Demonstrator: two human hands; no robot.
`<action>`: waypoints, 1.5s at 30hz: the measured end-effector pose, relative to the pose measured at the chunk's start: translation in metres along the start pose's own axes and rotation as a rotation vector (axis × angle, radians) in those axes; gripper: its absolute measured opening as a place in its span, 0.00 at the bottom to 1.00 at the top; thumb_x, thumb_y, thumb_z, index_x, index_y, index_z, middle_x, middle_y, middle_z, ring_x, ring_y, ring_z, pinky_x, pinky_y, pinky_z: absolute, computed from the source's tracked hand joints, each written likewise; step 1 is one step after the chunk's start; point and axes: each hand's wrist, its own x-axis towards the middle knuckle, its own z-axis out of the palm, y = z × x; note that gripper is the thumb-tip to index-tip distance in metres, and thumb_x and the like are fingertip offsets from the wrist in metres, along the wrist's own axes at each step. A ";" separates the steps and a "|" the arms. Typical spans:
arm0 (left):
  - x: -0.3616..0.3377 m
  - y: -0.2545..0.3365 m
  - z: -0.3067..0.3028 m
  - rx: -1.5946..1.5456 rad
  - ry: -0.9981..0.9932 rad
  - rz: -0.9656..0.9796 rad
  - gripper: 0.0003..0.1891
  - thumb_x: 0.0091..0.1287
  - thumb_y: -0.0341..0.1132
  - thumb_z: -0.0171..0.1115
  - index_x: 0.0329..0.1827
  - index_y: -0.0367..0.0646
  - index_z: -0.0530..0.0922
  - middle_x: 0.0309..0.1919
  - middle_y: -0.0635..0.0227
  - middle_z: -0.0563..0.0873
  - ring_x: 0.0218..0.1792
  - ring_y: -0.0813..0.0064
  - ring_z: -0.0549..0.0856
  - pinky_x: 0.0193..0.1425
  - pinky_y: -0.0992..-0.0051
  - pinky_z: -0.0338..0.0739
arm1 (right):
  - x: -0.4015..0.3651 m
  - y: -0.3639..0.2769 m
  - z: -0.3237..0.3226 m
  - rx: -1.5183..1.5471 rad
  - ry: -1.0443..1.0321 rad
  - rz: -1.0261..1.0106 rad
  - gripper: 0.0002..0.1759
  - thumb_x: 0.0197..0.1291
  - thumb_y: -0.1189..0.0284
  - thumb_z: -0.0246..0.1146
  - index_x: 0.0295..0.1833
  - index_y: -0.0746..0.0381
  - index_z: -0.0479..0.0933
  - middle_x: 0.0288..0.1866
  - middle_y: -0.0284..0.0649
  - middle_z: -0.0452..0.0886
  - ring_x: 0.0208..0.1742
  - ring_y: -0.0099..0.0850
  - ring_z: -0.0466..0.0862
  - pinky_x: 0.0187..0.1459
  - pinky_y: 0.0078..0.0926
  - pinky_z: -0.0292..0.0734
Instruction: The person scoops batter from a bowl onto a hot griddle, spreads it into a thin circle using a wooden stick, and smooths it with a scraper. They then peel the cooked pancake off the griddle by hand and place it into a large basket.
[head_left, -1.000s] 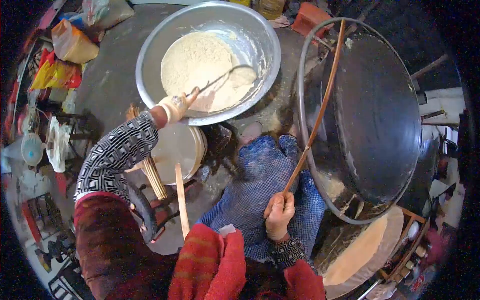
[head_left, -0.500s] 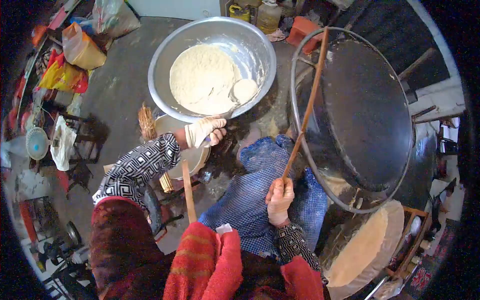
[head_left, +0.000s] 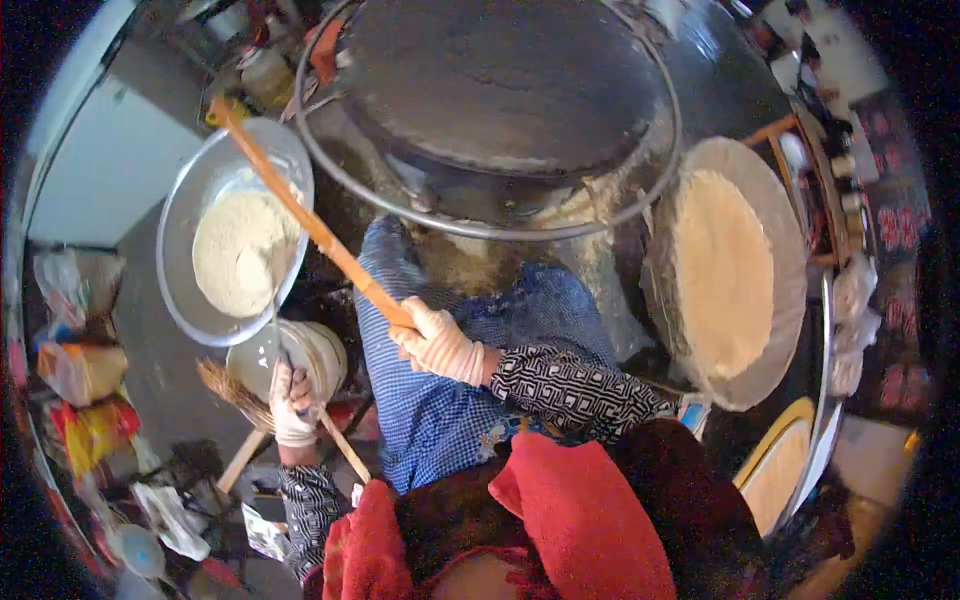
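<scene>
My gloved left hand is closed around the handle of a ladle, beside a pale bucket. The ladle's bowl lies in thick, pale batter inside a wide metal basin. In my gloved right hand is one end of a long wooden stick. The stick slants up to the left, its far end over the basin's upper rim as I see it. Ahead is a large, dark round griddle with a metal ring around it.
On the right, a plastic-lined round tray holds a pile of thin, tan flatbreads. A straw brush and a thin wooden bar lie near my left hand. Bags and a small fan stand at far left.
My view has turned right, bringing the griddle ahead and the basin to the left. My right hand has swung the stick from beside the griddle ring across toward the basin. Both hands keep their grip.
</scene>
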 end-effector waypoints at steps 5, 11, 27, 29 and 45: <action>-0.011 0.046 -0.034 0.218 0.153 0.127 0.04 0.73 0.34 0.52 0.44 0.45 0.69 0.28 0.74 0.71 0.20 0.88 0.67 0.16 0.89 0.63 | -0.036 0.002 -0.048 0.080 0.091 0.014 0.09 0.65 0.67 0.60 0.47 0.56 0.68 0.22 0.31 0.74 0.17 0.21 0.74 0.17 0.22 0.70; -0.044 0.075 0.038 0.018 0.043 -0.044 0.12 0.73 0.41 0.52 0.36 0.42 0.70 0.25 0.72 0.75 0.15 0.86 0.70 0.13 0.87 0.68 | -0.032 -0.024 -0.217 -0.080 0.604 -0.314 0.09 0.66 0.67 0.58 0.43 0.61 0.70 0.22 0.33 0.77 0.22 0.24 0.79 0.21 0.26 0.72; -0.018 -0.051 0.342 0.344 -0.338 -0.095 0.19 0.76 0.34 0.42 0.66 0.35 0.61 0.33 0.72 0.67 0.20 0.91 0.63 0.17 0.90 0.60 | 0.002 0.007 -0.349 -0.838 1.098 -0.138 0.14 0.65 0.61 0.56 0.41 0.62 0.72 0.27 0.55 0.79 0.31 0.57 0.80 0.31 0.49 0.73; 0.005 -0.076 0.362 0.357 -0.488 -0.207 0.16 0.77 0.36 0.42 0.62 0.37 0.64 0.30 0.72 0.66 0.18 0.91 0.62 0.15 0.91 0.60 | -0.011 -0.019 -0.296 -0.741 1.112 -0.067 0.13 0.66 0.62 0.55 0.42 0.62 0.71 0.27 0.52 0.78 0.29 0.50 0.80 0.31 0.44 0.73; 0.094 -0.173 0.360 1.979 -0.434 0.742 0.34 0.67 0.31 0.55 0.75 0.59 0.54 0.31 0.63 0.76 0.29 0.66 0.81 0.33 0.66 0.78 | -0.005 -0.033 -0.373 -0.002 0.992 -0.369 0.16 0.70 0.60 0.51 0.46 0.64 0.66 0.23 0.41 0.80 0.21 0.30 0.81 0.24 0.30 0.73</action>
